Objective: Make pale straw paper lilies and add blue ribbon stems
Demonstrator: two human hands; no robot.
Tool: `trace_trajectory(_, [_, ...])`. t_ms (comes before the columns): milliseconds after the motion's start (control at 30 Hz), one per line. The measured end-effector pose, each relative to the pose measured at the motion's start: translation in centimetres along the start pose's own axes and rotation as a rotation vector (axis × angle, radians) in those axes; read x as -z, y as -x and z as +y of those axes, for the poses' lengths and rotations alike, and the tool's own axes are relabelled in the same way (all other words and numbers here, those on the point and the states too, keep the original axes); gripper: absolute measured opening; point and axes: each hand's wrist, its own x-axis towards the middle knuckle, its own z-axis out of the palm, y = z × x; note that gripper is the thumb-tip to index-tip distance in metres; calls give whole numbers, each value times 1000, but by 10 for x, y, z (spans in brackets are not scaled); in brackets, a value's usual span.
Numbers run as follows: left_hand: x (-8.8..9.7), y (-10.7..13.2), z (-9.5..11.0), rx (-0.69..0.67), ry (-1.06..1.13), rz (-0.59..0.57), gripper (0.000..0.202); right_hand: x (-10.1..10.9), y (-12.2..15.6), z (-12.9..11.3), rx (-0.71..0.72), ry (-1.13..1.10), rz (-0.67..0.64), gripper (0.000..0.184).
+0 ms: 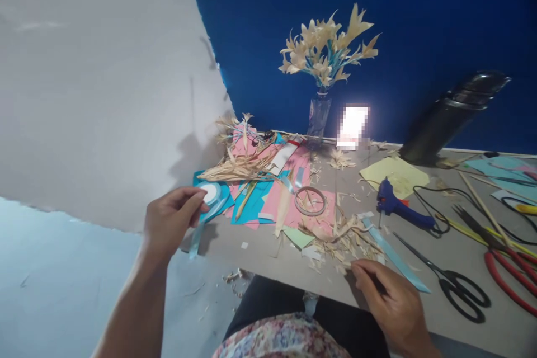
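My left hand (174,215), at the table's left end, pinches a white-cored roll of light blue ribbon (213,194). A loose tail of the ribbon hangs down past the table edge. My right hand (388,296) is over the front edge with thumb and forefinger together; whatever is between them, if anything, I cannot make out. Just beyond it lie shredded husk scraps (344,240) and a cut strip of blue ribbon (396,260). Black-handled scissors (448,279) rest to its right.
A blue glue gun (403,210), red-handled scissors (503,257) and a tape ring (309,201) lie on the table. Pink paper (323,215) and dried husks (239,169) cover the left. A vase (319,117) of husk flowers and a dark flask (444,120) stand behind.
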Motion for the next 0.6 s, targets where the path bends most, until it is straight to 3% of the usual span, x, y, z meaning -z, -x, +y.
trace_trajectory(67, [16,7,-22,9,-195,127,24,0,2,2,-7,12,-12,20])
trace_trajectory(133, [23,11,-41,35,-436,152,24,-1,4,5,-12,21,-23,20])
trace_trajectory(233, [22,14,-62,64,-630,26,34,-1,6,8,2,36,-13,21])
trace_trajectory(333, [15,15,-73,-30,-673,-95,36,-1,5,10,33,63,-17,20])
trace_trajectory(433, [4,15,-68,-118,-698,-95,28,-2,3,9,90,89,-8,23])
trace_trajectory(533, [-18,7,-51,-238,-684,-75,29,-2,2,7,125,108,-7,28])
trace_trajectory(600, [-38,-2,-37,-300,-730,-192,30,-3,1,7,131,120,-4,29])
